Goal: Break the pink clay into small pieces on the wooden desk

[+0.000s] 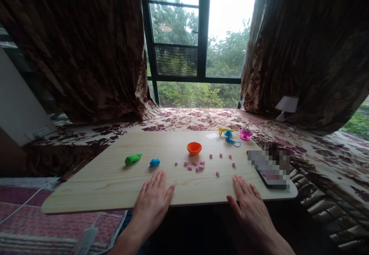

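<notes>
My left hand [153,199] lies flat on the front edge of the wooden board [115,185], fingers stretched out and holding nothing. Farther right, my right hand [247,198] rests palm down at the same edge, its fingers apart. Just beyond my left fingertips sits a small blue lump [155,162], and left of it a green toy figure [133,159]. Several small pink pieces [198,167] are scattered across the middle of the board. Behind them stands an orange bowl [194,148]; its inside is mostly out of sight.
At the far right are a yellow toy [225,131], a blue mushroom-shaped toy [228,134] and a pink toy [246,134]. A flat dark-edged object, blurred out [269,170], lies near the right edge. A small lamp [287,104] stands by the curtain. A power strip [86,240] lies below left.
</notes>
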The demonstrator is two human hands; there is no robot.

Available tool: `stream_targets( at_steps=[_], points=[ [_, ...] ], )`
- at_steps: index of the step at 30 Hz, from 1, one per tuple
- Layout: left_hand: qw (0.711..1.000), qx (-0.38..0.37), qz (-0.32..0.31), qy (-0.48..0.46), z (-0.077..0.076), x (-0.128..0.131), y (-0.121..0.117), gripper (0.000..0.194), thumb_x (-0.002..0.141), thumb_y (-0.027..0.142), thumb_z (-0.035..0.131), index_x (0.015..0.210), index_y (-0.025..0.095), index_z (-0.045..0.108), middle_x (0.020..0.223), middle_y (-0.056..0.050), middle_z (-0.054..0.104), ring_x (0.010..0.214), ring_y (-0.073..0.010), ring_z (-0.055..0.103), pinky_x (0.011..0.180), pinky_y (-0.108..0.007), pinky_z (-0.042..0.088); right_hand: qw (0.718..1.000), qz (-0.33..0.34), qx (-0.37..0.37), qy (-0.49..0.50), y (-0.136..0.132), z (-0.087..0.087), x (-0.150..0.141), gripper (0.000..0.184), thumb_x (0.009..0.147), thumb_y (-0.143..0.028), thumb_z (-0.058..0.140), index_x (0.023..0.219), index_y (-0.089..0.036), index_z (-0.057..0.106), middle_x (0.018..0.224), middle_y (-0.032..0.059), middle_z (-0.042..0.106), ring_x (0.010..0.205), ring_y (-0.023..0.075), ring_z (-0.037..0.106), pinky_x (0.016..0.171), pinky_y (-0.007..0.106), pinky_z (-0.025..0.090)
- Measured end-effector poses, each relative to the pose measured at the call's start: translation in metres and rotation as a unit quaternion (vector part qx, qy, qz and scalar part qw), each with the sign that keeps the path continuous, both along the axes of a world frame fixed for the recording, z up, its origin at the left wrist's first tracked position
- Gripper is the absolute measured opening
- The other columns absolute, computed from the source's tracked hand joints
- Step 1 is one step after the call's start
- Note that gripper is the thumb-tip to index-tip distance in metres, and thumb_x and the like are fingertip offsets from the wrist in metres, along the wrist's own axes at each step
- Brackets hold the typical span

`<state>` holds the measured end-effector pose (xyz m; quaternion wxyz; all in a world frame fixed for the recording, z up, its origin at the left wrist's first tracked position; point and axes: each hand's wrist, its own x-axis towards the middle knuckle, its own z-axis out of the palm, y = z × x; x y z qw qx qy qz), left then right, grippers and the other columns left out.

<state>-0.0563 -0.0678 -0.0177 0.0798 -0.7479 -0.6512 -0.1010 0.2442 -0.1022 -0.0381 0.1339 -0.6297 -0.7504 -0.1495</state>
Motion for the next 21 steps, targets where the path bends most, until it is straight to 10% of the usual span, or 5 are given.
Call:
stream_targets(
  at_steps=[5,11,21],
  points=[
    [1.000,0.019,-0.011,0.008,-0.013,0.002,-0.019,0.065,0.085,0.050,0.022,0.135,0.009,0.024,0.141,-0.010,0.027,0.131,-0.0207,0.021,0.108,-0.043,0.019,0.999,0.024,0.024,-0.007,-0.030,-0.011,-0.009,0.066,0.087,-0.052,0.032,0.136,-0.008,0.026,0.142,0.0113,0.023,0.131,0.0231,0.021,0.104,0.040,0.023],
    [0.998,0.007,-0.054,-0.004,0.002,0.037,-0.006,0.065,0.086,0.051,0.020,0.133,0.008,0.031,0.140,-0.013,0.030,0.130,-0.0230,0.023,0.106,-0.044,0.022,0.999,0.041,0.006,0.001,0.000,-0.003,-0.027,0.062,0.088,-0.051,0.028,0.130,-0.007,0.039,0.138,0.0138,0.033,0.127,0.0250,0.030,0.101,0.043,0.028],
    [0.999,0.025,-0.018,-0.013,-0.012,0.002,-0.021,0.065,0.084,0.051,0.025,0.133,0.008,0.030,0.140,-0.012,0.031,0.130,-0.0218,0.025,0.107,-0.043,0.024,0.997,0.051,0.049,-0.005,-0.030,-0.017,-0.016,0.067,0.085,-0.053,0.035,0.134,-0.008,0.033,0.140,0.0131,0.028,0.128,0.0252,0.027,0.102,0.040,0.028]
  ],
)
